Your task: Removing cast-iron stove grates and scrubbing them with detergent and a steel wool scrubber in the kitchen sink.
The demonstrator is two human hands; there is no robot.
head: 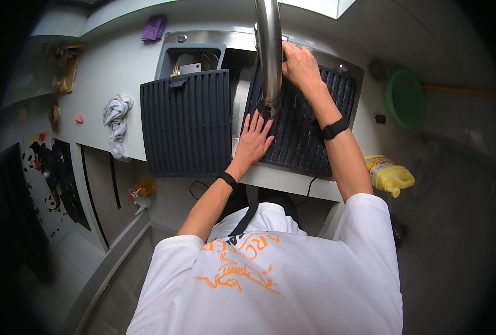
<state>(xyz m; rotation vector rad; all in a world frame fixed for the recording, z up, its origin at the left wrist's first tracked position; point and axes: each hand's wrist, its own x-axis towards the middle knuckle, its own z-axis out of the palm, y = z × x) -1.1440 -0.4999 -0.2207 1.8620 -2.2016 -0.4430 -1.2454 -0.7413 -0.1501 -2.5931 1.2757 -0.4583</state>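
Note:
A dark ridged panel (302, 138) lies across the right part of the steel sink, its grooves wet and streaked with whitish suds. My left hand (254, 140) rests flat near the panel's left edge, fingers spread, beside the faucet spout's end. Up at the panel's far edge is my right hand (302, 63), its fingers curled behind the metal faucet (269, 54). Something dark shows at those fingertips, but the faucet hides most of it. To the left, a second dark ridged panel (185, 130) with a small tab leans over the sink and counter edge, untouched.
A grey basin (162, 63) with utensils sits behind the left panel. On the counter are a purple cloth (153, 29) and a crumpled whitish towel (117, 121). At right are a yellow pump bottle (388, 173) and a green basin (405, 99).

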